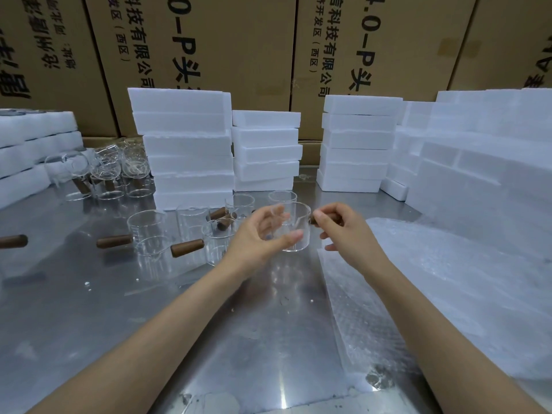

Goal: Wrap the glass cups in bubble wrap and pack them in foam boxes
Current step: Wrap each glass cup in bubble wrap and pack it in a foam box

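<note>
Nearest the camera, two bare forearms reach forward over a steel table (89, 294), and a sheet of bubble wrap (433, 279) lies flat on its right side, ready to take a cup. Just beyond, above the table, the left hand (263, 237) curls round the wall of a clear glass cup (294, 227), thumb on the near side and fingers behind the glass. The right hand (343, 228) pinches what appears to be the cup's brown wooden handle (314, 220), though the fingers hide most of it. The cup is thin, rigid and smooth, likely light but brittle and slippery on bare skin, so the wooden handle and a full wrap of the fingers round the body look the safest holds, not the rim. To the left, more glass cups with wooden handles (167, 234) stand clustered on the steel, and another group (119, 168) sits farther back. Behind them rise stacks of white foam boxes (188, 144), with more foam (478, 162) piled at the right, and printed cardboard cartons (239, 40) form the back wall.
</note>
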A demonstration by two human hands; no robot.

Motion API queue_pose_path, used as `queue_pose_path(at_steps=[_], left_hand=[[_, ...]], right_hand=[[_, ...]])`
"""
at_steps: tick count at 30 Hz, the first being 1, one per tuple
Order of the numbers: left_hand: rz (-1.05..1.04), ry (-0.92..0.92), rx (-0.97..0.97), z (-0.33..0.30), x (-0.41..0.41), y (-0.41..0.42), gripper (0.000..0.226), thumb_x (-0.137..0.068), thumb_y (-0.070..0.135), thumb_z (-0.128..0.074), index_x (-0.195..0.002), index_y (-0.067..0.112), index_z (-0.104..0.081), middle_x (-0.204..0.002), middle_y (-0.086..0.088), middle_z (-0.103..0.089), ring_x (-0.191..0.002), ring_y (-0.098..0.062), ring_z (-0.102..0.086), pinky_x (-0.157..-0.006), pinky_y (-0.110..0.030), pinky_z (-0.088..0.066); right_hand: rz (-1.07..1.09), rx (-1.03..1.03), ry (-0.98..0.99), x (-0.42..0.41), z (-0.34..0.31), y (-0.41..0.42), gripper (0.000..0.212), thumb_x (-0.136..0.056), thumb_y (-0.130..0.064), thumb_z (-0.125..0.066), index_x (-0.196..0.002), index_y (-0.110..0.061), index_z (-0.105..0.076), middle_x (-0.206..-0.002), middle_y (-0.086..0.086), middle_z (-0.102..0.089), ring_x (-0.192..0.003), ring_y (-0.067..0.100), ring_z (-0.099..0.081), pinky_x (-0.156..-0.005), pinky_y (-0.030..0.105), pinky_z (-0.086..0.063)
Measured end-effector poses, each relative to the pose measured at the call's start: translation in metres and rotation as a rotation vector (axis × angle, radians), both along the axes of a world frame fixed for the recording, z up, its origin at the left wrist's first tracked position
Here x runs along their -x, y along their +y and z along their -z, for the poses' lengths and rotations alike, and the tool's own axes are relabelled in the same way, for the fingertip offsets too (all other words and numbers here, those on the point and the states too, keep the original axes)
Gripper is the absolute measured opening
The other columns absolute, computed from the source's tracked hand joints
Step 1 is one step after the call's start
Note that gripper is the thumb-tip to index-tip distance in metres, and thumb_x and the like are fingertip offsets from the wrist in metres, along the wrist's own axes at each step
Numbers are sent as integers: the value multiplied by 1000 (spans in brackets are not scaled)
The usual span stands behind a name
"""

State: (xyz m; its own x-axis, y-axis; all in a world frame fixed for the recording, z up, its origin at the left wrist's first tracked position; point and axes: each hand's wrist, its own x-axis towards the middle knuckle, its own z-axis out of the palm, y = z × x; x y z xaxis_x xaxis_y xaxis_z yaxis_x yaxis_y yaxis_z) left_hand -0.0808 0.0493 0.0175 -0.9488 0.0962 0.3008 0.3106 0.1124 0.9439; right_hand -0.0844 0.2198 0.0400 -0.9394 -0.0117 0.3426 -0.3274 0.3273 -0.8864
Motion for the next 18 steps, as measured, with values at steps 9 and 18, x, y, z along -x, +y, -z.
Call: queue_pose_path(at_steps=[9,18], left_hand=[[-37,-35,311,10,1,2,57,-69,33,-84,-114,25,-49,-114,11,-64,-104,8,-55,-69,1,-41],[-25,-3,392,6,-3,0,80,-65,47,-82,-130,28,-40,-127,14,-54,-113,0,-49,-82,-7,-35]], right_hand=[[155,-389,-39,6,13,0,24,-95,-21,-39,-74,-28,-49,-88,-8,-67,-91,17,-62,-84,37,-48],[347,-528,226,-5,3,-4,16,-94,-17,-45,-100,-24,-58,-101,-9,-62,-94,14,-57,-73,30,-42]])
